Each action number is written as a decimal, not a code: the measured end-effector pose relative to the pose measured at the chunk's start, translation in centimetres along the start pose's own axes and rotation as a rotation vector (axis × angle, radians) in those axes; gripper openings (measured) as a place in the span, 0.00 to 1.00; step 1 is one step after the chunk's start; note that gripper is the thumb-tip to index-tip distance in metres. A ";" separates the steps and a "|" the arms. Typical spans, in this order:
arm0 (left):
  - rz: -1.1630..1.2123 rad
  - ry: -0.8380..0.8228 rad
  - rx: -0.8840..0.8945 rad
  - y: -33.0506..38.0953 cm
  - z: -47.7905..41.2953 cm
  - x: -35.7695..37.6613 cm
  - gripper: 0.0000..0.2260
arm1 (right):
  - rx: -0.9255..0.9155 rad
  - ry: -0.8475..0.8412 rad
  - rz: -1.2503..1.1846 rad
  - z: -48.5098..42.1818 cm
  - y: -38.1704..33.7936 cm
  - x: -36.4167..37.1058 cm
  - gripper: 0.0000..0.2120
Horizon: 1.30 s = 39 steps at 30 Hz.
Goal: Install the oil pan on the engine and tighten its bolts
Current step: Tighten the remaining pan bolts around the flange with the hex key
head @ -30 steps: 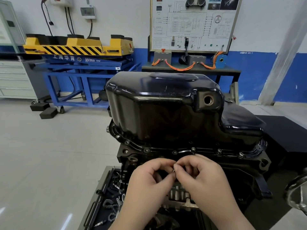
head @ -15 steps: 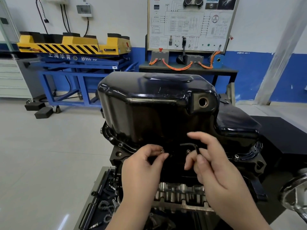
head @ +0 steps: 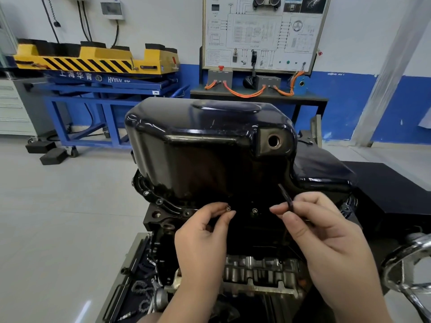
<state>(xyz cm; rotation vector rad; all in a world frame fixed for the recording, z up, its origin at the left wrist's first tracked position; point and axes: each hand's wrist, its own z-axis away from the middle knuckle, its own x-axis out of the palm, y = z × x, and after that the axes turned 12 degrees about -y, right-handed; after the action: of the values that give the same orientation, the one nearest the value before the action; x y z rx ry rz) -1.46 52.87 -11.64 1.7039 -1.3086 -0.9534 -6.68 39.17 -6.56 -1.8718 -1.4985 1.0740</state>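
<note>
The oil pan (head: 210, 148) sits on the engine (head: 261, 269), with its flange down on the block. My left hand (head: 203, 236) pinches a bolt (head: 228, 208) between thumb and forefinger, at the near flange. My right hand (head: 326, 231) pinches a black hex key (head: 285, 194), tilted, near a seated bolt (head: 254, 210) but apart from it.

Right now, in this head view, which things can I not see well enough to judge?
Head view only:
Bolt: only its head shows; the left hand hides the thread, so seated or not is unclear.
Hex key: its lower end is inside the right hand.
Oil pan: the far rim is behind the pan itself.
Handwheel: cut off by the right edge.
Small parts at lower left: too small to name.
</note>
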 end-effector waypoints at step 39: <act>0.058 0.076 -0.133 -1.1 0.2 -0.6 0.08 | 0.084 0.175 -0.074 0.7 2.1 -0.6 0.06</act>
<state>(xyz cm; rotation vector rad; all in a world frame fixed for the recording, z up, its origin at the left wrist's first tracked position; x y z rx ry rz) -1.32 53.64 -12.60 1.5774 -1.2118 -0.9123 -6.15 37.93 -8.48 -1.7893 -1.3899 0.9001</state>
